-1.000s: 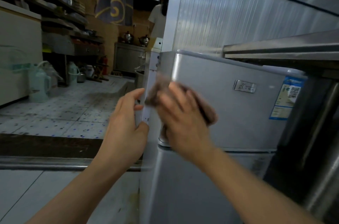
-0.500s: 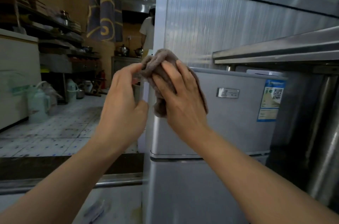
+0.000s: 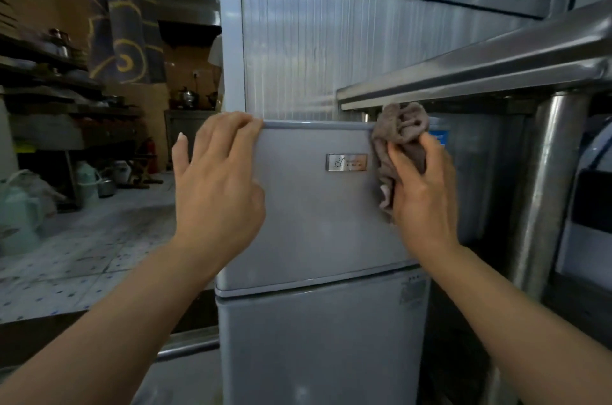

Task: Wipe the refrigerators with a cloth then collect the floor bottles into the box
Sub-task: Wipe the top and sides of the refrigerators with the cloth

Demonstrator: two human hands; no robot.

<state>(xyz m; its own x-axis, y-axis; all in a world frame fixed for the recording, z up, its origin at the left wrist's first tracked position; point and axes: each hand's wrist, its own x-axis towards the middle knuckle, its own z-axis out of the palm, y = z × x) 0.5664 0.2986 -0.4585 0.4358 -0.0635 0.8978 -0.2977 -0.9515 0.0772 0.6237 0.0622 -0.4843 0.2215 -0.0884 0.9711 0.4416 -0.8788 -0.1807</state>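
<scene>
A small silver two-door refrigerator [image 3: 318, 222] stands right in front of me, with a small metal badge on its upper door. My left hand [image 3: 217, 186] rests flat on the upper door's top left corner, fingers spread over the edge. My right hand [image 3: 422, 196] holds a crumpled brown cloth [image 3: 397, 136] against the upper door's top right corner. Large pale green plastic bottles [image 3: 18, 209] stand on the tiled floor at the far left.
A steel table top [image 3: 480, 73] and its thick leg [image 3: 546, 192] crowd the refrigerator's right side. A ribbed metal-framed panel [image 3: 308, 46] rises behind it. Shelves with pots [image 3: 56, 80] line the left wall, and more jugs [image 3: 87, 179] stand below. A raised tiled floor [image 3: 82, 255] spreads left.
My right hand carried the cloth from the door's left edge across to its top right corner. My left hand shifted onto the top left corner. The view turned to face the door.
</scene>
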